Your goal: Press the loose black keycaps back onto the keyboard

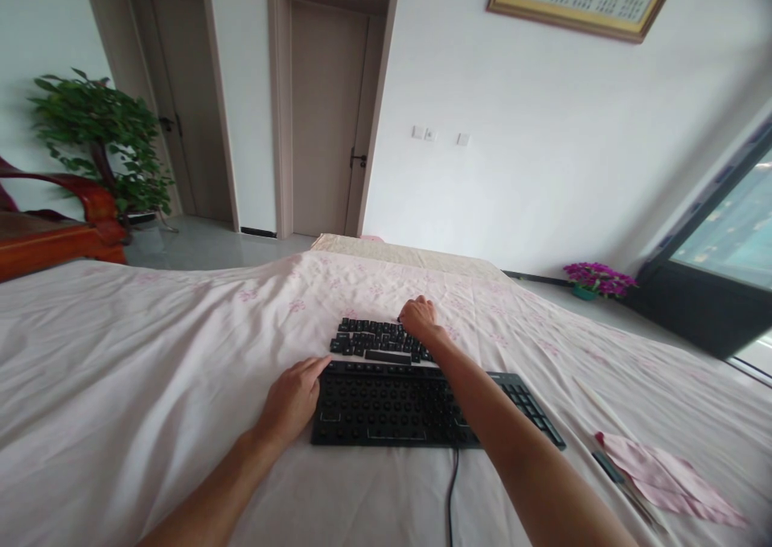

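Note:
A black keyboard (392, 406) with its keycaps removed lies on a pale pink flowered sheet (181, 354), its cable trailing toward me. Beyond it sits a cluster of loose black keycaps (371, 342). My left hand (293, 398) rests on the sheet against the keyboard's left end, fingers touching its corner. My right hand (419, 319) reaches over the keyboard to the far right of the keycap cluster, fingers curled down among the caps; whether it holds one is hidden.
A pink cloth (663, 475) and a small dark tool (606, 465) lie at the right. A red wooden chair (54, 225) and potted plant (102, 141) stand at left. Purple flowers (597, 279) sit by the window; doors are behind.

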`<state>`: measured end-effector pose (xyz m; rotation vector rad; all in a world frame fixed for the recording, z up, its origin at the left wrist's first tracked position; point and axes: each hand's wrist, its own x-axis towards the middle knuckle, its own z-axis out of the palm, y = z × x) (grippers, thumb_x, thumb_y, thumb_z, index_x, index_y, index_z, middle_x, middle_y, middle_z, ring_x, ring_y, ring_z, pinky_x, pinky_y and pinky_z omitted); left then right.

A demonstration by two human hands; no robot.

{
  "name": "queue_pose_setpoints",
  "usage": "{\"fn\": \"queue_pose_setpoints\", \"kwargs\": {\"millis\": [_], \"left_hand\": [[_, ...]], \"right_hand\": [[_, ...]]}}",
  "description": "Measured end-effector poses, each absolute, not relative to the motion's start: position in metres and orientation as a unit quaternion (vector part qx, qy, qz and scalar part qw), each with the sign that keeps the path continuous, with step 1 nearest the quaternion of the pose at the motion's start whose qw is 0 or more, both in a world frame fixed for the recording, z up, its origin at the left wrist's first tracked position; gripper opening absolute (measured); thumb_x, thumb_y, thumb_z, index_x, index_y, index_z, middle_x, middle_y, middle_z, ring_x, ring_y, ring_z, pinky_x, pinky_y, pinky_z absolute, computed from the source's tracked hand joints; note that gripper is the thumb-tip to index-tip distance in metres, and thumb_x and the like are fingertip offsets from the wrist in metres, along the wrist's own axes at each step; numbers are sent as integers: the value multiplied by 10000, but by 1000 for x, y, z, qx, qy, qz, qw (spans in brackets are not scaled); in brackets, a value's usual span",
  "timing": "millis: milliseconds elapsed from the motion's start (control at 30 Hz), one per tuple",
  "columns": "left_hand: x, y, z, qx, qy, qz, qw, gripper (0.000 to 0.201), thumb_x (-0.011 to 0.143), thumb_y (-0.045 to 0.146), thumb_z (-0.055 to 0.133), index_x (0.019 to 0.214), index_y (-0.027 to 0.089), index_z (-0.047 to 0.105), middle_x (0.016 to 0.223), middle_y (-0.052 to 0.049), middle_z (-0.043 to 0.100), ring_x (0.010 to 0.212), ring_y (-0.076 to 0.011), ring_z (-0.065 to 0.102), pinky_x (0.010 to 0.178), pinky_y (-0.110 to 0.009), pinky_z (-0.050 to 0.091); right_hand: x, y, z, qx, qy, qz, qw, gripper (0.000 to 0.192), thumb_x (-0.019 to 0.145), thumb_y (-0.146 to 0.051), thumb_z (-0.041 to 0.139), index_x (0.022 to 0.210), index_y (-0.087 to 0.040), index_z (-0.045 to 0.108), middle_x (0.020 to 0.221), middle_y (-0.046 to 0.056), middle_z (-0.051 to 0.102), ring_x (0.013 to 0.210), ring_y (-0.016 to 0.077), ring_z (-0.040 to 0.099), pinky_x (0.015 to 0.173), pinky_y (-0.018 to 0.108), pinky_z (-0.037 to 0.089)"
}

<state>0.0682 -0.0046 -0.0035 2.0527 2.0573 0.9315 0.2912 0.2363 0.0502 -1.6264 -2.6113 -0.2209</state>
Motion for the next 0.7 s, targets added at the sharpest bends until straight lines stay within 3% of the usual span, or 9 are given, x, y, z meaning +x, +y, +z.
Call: {"fn": "queue_pose_setpoints", "kwargs": {"millis": [400, 700], "left_hand": [[69, -5, -2, 670, 675, 306, 40, 497, 834, 59, 401, 1266, 218, 589, 1238, -40, 640, 1117, -164, 591, 997, -300, 438], [68, -6, -3, 674, 672, 302, 46, 508, 826, 43, 408, 1277, 210, 573, 1250, -45, 632, 1117, -162, 583, 999, -302, 431]], "right_hand": [[278, 233, 57, -502, -860, -88, 21, 195, 834, -198, 575, 877, -148, 758, 974, 154, 708, 1080, 274, 458, 885, 359, 274], [335, 176, 74, -480, -867, -30, 131, 220, 858, -339, 567, 958, -275, 752, 944, 25, 724, 1031, 210, 529, 860, 275, 334]]}}
